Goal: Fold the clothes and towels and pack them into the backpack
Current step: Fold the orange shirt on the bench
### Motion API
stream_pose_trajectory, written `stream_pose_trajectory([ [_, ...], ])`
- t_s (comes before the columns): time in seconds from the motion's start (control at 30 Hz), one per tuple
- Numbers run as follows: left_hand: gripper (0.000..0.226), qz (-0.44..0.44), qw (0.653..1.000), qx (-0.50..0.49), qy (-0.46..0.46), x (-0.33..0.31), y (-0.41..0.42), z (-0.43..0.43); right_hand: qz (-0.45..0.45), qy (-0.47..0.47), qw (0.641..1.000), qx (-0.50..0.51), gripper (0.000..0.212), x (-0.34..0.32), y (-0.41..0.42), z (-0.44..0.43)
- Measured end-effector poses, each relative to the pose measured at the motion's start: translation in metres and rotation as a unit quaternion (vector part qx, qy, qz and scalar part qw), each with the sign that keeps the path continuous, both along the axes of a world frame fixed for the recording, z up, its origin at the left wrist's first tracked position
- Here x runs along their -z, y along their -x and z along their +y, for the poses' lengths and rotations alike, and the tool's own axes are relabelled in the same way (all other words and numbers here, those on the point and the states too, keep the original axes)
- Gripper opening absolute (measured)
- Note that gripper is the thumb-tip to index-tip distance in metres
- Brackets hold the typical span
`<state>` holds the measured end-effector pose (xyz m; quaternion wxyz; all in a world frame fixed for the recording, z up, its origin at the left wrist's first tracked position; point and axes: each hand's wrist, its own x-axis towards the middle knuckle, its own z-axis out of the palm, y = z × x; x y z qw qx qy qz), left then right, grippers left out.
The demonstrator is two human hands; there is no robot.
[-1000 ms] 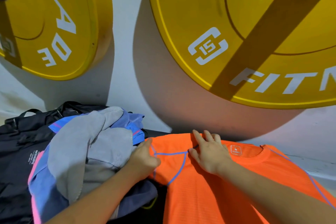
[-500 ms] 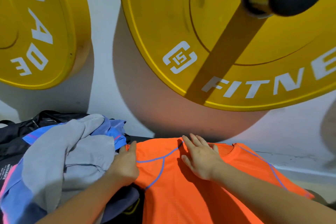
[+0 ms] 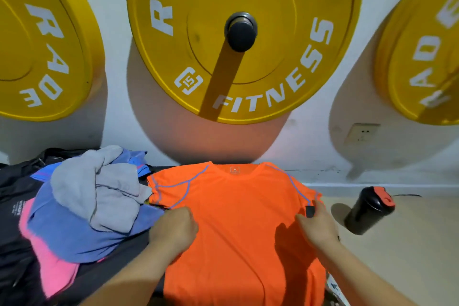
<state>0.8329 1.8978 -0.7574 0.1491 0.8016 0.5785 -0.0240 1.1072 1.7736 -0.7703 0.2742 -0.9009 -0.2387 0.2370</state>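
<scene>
Lying flat with its collar toward 12 o'clock, the orange shirt (image 3: 236, 216) is held at both side edges. The left hand (image 3: 173, 228) curls its fingers into the fabric under one sleeve, and the right hand (image 3: 319, 227) pinches the other sleeve's hem. A heap of clothes (image 3: 94, 201) crowds the 9 o'clock edge. A black bottle (image 3: 367, 211) sits apart at 3 o'clock on the beige surface (image 3: 409, 251).

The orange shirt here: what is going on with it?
A person has an orange T-shirt spread flat, collar toward the wall, apparently before folding it. The left hand grips its left edge under the sleeve with curled fingers; the right hand is at the right sleeve hem, grip unclear. A heap of unfolded clothes, grey, blue and pink, lies to the left. Nothing looks folded yet.
</scene>
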Motion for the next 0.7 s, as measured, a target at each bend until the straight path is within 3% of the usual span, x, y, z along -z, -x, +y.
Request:
stream_pose_trajectory([
  [0.1, 0.043, 0.012, 0.995, -0.091, 0.028, 0.028, 0.016, -0.043, 0.078, 0.006, 0.995, 0.058, 0.07, 0.03, -0.002, -0.052],
  [0.17, 0.053, 0.012, 0.988, -0.146, 0.049, 0.04, 0.021, -0.066, 0.141, -0.025, 0.986, 0.087, 0.068, 0.039, 0.003, -0.076],
  [0.27, 0.048, -0.026, 0.976, -0.197, 0.084, 0.052, 0.033, -0.083, 0.245, -0.057, 0.964, 0.088, 0.065, 0.051, 0.011, -0.095],
  [0.33, 0.038, -0.05, 0.969, -0.228, 0.085, 0.055, 0.039, -0.083, 0.237, -0.038, 0.969, 0.067, 0.058, 0.059, 0.009, -0.103],
  [0.4, 0.022, -0.085, 0.961, -0.249, 0.087, 0.055, 0.044, -0.081, 0.213, -0.029, 0.975, 0.049, 0.037, 0.057, 0.006, -0.104],
  [0.53, 0.027, -0.136, 0.94, -0.298, 0.096, 0.058, 0.042, -0.078, 0.241, -0.018, 0.97, -0.01, 0.019, 0.049, -0.002, -0.097],
  [0.7, 0.012, -0.376, 0.858, -0.34, 0.085, 0.049, 0.036, -0.071, 0.286, -0.057, 0.956, -0.001, 0.017, 0.036, -0.014, -0.092],
])
